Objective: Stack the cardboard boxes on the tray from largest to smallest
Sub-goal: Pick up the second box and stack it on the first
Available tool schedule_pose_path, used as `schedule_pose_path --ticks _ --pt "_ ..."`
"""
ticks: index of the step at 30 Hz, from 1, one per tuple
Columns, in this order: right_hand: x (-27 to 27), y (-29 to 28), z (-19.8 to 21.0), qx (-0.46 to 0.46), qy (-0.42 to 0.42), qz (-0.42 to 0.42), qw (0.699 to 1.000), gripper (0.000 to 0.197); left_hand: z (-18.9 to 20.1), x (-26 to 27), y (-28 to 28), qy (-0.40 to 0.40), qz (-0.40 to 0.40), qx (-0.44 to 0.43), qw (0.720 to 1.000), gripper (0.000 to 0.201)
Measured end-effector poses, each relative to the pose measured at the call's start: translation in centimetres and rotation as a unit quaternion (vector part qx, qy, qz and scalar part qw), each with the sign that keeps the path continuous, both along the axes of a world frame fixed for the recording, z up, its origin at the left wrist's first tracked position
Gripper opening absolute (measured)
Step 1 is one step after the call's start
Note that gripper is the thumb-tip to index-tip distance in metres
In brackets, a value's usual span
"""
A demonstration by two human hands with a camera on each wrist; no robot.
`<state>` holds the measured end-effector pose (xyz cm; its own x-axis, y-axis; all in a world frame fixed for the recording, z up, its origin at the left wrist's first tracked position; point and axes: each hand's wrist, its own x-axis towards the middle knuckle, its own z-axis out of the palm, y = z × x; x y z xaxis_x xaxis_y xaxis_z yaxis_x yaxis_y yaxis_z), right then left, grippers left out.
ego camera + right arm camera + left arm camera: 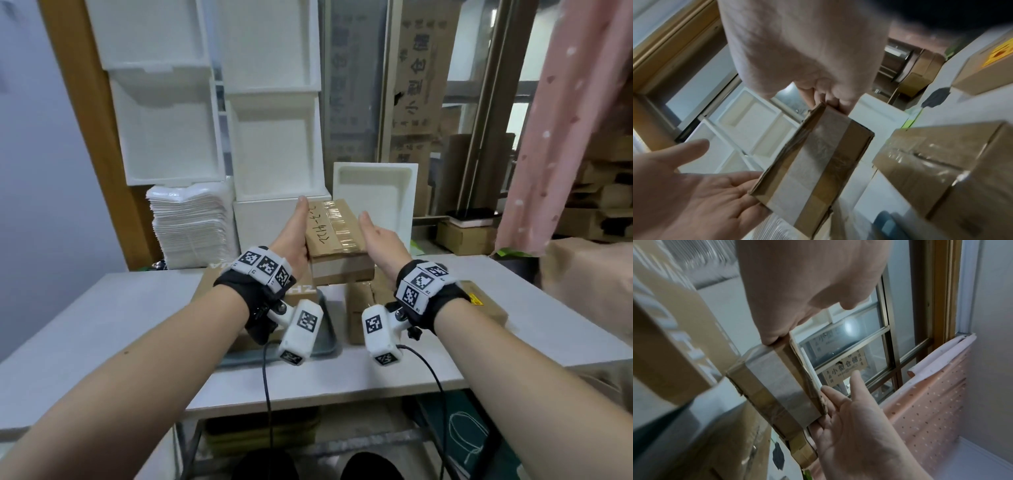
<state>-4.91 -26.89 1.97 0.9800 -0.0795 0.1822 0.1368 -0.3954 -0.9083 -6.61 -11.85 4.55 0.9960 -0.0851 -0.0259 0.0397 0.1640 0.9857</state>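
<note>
A small taped cardboard box (pixel 334 233) with handwriting on top hangs in the air above the table, pressed between my two hands. My left hand (pixel 291 236) lies flat along its left side, thumb beside the top edge. My right hand (pixel 380 243) is flat against its right side with straight fingers. The wrist views show the same box (pixel 777 386) (pixel 813 162) between open palms. Below it, a large lettered box (pixel 209 287) sits on the grey tray (pixel 329 329). A mid-sized box (pixel 359 308) stands on the table just right of the tray.
Another box with a yellow label (pixel 486 308) lies at the table's right. White foam boxes (pixel 274 144), a foam lid (pixel 373 195) and a stack of white sheets (pixel 191 222) stand behind the table (pixel 102 325). A pink curtain (pixel 565 120) hangs at the right.
</note>
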Motion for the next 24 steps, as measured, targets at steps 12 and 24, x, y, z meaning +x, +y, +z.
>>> schedule_pose_path --ticks 12,24 --pt "-0.3 7.5 -0.4 -0.011 0.018 0.049 0.999 0.071 -0.5 -2.8 7.9 0.011 0.073 0.012 0.997 0.085" --pt "-0.4 8.5 -1.9 -0.018 0.009 0.091 0.996 0.065 -1.7 -1.8 10.1 0.030 0.078 0.005 0.996 0.084"
